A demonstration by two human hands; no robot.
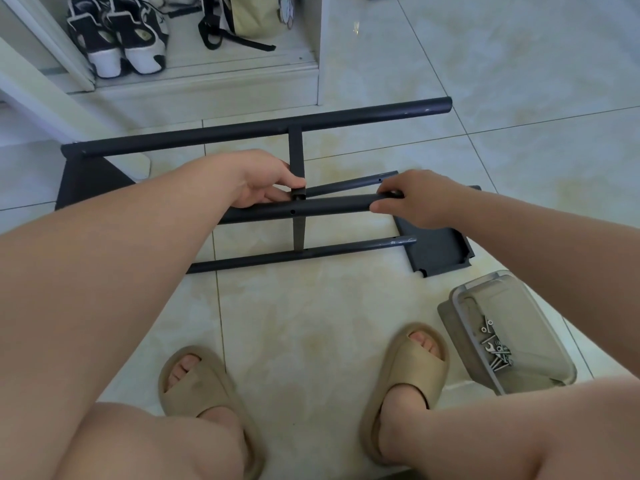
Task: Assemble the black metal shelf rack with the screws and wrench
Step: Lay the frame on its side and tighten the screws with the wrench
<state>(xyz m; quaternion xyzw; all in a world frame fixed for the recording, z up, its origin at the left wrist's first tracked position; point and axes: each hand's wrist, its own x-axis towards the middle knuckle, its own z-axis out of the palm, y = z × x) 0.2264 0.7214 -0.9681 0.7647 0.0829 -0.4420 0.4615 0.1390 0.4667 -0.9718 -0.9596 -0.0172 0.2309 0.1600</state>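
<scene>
The black metal shelf rack (296,150) lies in pieces flat on the pale glossy tiled floor (311,323), straight ahead of the crouching person at twelve o'clock from their feet. Farthest out runs a long thick round black metal post (242,131), scuffed near its right end, with a narrow flat black crosspiece (298,157) welded square to it and reaching back toward the person. Across that crosspiece sits a shorter round black metal tube (329,206) with a small screw hole showing on its side. The left hand (263,183) pinches the crosspiece right at the joint, thumb and fingers curled round it. The right hand (415,199) is wrapped over the tube's right end. Just behind the tube a thin black rod (349,185) slants off toward two o'clock, and nearer the feet lies another thin black metal rod (311,252), chipped at its right end. A flat black metal shelf panel (440,251) with notched corners rests at two o'clock, partly under the right hand; a second dark panel (90,181) lies at ten o'clock. At three o'clock from the right foot is a clear plastic rectangular tub (540,306) holding silver screws (498,362) and a small silver wrench (489,348). The person wears tan foam slide sandals (412,365). Black-and-white sneakers (117,36) stand at eleven o'clock.
</scene>
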